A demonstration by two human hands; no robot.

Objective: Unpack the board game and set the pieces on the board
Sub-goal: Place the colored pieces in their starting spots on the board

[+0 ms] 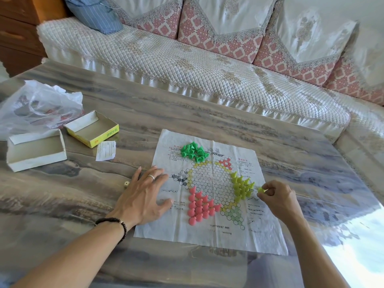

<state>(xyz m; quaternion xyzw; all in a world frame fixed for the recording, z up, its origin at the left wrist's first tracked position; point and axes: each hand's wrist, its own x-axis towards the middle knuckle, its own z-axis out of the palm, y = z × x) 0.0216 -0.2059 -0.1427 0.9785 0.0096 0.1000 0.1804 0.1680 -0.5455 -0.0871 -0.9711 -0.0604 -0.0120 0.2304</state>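
We cannot read the small print on the paper board (209, 192), nor the writing on the slip (106, 151) beside the yellow box (92, 129). The left hand (143, 196) covers part of the board's edge. Both forearms run off the bottom edge (the sofa (187, 65) runs off the right).

board sheet (207, 231): I saw small printed lines at its margins, too blurred to read | yellow box (97, 140): red characters on its side, unreadable | paper slip (106, 150): print illegible
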